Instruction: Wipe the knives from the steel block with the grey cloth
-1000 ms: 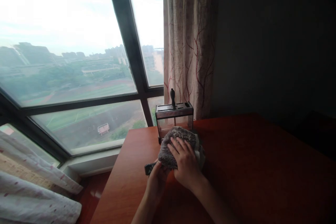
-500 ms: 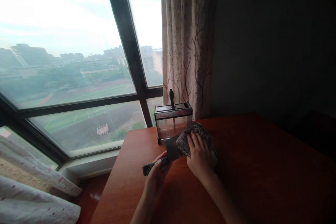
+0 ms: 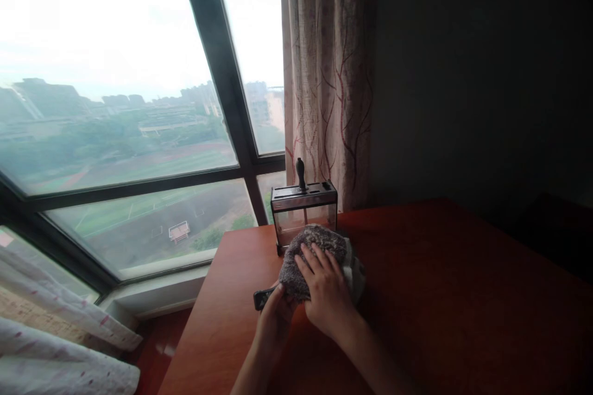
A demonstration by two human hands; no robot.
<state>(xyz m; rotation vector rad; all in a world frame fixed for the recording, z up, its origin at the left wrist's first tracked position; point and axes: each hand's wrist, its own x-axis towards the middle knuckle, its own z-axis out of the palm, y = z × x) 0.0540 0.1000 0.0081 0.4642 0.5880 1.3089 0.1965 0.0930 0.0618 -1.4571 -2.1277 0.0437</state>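
1. One black knife handle juts from the left hand, closed round it over the table, presumably for steadiness; any blade is hidden.
2. One grey towel hides it, held by the right hand, fingers spread, likely for even pressure.
3. One knife block behind holds one upright, black-handled tool.

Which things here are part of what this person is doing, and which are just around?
In use:
Knife, in the left hand, mostly hidden
Cloth, under the right hand

Just around, it seems:
Box, standing behind the cloth, no hand on it
Table
Curtain
Window
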